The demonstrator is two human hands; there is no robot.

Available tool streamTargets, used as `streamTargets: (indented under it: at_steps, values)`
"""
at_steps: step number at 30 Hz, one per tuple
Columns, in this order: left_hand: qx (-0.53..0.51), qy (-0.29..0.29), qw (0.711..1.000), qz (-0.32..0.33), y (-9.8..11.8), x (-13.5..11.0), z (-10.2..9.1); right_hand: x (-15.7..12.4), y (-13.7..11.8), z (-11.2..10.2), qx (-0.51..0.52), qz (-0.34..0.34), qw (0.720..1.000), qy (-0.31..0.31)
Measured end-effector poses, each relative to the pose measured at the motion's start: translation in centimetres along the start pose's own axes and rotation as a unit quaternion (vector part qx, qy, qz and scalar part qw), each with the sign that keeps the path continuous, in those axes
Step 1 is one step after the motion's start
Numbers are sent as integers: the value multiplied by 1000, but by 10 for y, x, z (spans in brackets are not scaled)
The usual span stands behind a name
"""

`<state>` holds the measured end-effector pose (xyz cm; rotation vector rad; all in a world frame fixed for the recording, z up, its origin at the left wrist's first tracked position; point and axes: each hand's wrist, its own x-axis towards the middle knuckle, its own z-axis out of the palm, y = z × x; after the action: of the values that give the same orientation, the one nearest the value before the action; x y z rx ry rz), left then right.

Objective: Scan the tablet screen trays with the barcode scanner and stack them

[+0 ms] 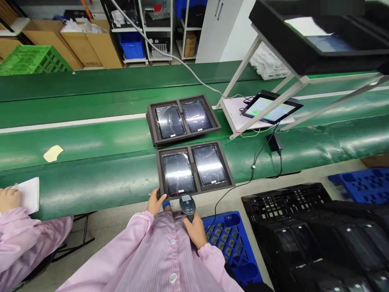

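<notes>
My left hand (pixel 156 202) grips the near-left corner of a black tray (pixel 195 172), its thumb lying by the rim. Two dark, glossy tablets in clear film, a left one (pixel 178 174) and a right one (pixel 209 164), lie side by side in this tray, each with a small white label at its near edge. In my right hand (pixel 196 230) is a handheld barcode scanner (pixel 187 206), its head just below the tray's near edge. Behind stands a stack of similar trays (pixel 153 140), with two more tablets in the top one.
A tablet with a lit screen (pixel 270 107) leans on a white stand (pixel 231 117) at right, its cable hanging over the green conveyor's (pixel 121 174) edge. Below right are a blue pallet (pixel 234 243) and stacked black trays (pixel 304 239). A co-worker's hand (pixel 10 199) rests by white paper at left.
</notes>
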<state>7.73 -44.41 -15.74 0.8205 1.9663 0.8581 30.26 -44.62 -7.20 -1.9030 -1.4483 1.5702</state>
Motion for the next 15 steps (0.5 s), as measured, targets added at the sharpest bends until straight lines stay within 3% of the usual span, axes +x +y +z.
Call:
streamTargets:
  at_steps: [11,15]
  values:
    - [33,-14,999,40,-7,2,-2,-5,-7,-3,42,-10,999,8]
    - [134,-4,988,82,2,2,-5,19,9,-28,49,10,996,73]
